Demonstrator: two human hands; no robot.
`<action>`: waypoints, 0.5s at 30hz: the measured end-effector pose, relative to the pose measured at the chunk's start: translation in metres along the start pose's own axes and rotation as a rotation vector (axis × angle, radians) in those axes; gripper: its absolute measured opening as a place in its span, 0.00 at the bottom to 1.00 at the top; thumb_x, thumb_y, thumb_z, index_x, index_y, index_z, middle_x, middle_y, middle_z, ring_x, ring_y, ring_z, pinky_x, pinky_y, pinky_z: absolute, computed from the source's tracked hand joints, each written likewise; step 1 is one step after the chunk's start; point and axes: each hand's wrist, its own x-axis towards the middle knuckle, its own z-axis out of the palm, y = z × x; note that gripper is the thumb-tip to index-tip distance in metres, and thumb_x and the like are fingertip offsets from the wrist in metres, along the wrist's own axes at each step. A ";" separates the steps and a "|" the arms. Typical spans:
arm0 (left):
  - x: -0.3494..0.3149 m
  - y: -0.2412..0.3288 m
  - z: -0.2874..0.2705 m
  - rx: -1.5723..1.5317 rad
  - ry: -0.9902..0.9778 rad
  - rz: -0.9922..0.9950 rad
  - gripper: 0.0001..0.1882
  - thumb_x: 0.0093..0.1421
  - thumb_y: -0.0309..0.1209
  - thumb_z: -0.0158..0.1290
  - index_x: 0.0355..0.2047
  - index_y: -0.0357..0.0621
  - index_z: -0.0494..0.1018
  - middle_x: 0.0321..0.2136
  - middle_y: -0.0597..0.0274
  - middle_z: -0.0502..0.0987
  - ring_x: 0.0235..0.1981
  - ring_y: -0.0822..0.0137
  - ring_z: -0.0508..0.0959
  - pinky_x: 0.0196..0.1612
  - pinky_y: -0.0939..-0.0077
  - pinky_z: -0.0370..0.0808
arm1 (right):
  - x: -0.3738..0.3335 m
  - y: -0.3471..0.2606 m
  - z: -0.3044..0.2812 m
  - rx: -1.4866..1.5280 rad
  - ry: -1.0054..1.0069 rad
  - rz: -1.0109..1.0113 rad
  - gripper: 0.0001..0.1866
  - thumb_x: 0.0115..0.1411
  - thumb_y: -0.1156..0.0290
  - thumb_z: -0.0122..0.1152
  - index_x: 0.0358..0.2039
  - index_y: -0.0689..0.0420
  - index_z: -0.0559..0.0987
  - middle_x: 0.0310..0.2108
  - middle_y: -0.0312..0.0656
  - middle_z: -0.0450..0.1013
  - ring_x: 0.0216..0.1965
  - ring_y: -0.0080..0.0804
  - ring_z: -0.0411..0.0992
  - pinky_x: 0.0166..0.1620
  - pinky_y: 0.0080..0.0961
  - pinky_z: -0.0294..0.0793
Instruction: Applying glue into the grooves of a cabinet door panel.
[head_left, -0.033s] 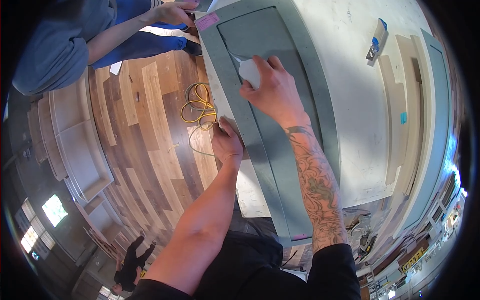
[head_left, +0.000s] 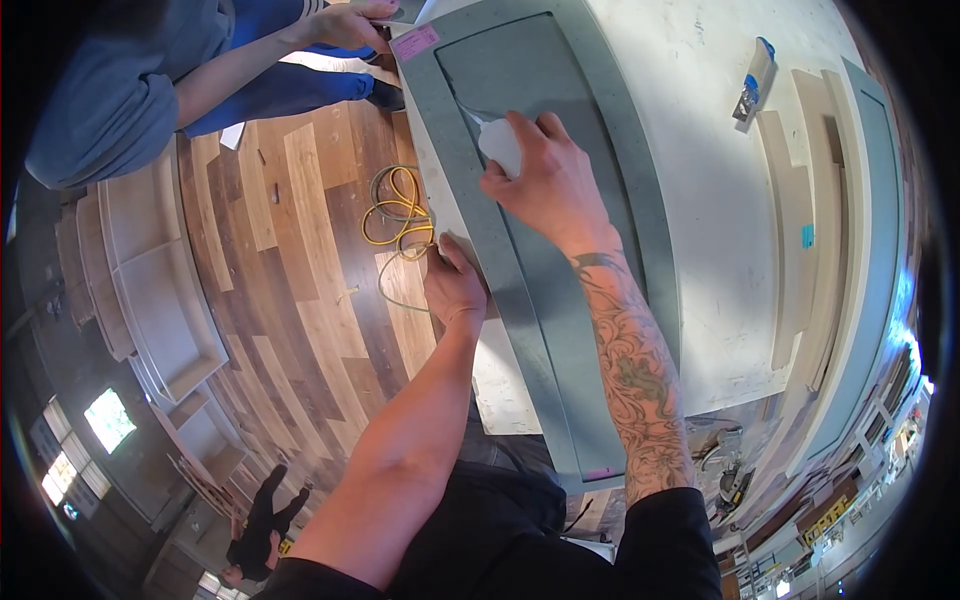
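here the right hand [head_left: 545,185] is closed around a small white sanding pad [head_left: 500,145], pressing it flat on the recessed centre of a grey-green painted cabinet door panel [head_left: 520,90] w/ a raised frame. the panel lies flat on a white dusty bench [head_left: 690,150]. the left hand [head_left: 452,285] grips the panel's near left edge, fingers curled over it. a pink sticker [head_left: 415,42] sits on the frame's far corner. another person's hand [head_left: 350,22] touches the far end of the panel. a coiled yellow hose [head_left: 400,210] lies on the wood plank floor [head_left: 290,260], just beside the bench. a blue-handled tool [head_left: 753,80] rests on the bench, well apart from the panel.
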 end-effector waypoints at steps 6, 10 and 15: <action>0.003 0.000 0.001 0.009 0.000 -0.013 0.31 0.72 0.57 0.33 0.49 0.46 0.74 0.33 0.37 0.81 0.36 0.32 0.80 0.39 0.40 0.75 | -0.001 0.001 -0.001 -0.007 -0.016 0.020 0.21 0.50 0.67 0.66 0.44 0.63 0.76 0.36 0.53 0.72 0.35 0.57 0.77 0.39 0.47 0.80; 0.006 -0.001 0.003 0.015 0.002 -0.036 0.32 0.72 0.58 0.34 0.52 0.46 0.75 0.37 0.37 0.82 0.40 0.33 0.79 0.43 0.41 0.75 | 0.000 0.000 -0.002 -0.013 -0.031 0.034 0.23 0.50 0.67 0.66 0.46 0.64 0.76 0.37 0.54 0.72 0.37 0.57 0.77 0.40 0.46 0.80; 0.004 0.004 0.001 0.010 -0.007 -0.053 0.32 0.71 0.58 0.34 0.53 0.45 0.75 0.39 0.37 0.81 0.43 0.33 0.79 0.45 0.43 0.74 | -0.001 0.001 -0.002 -0.016 -0.059 0.052 0.25 0.51 0.67 0.66 0.49 0.65 0.76 0.39 0.55 0.73 0.38 0.57 0.78 0.42 0.46 0.80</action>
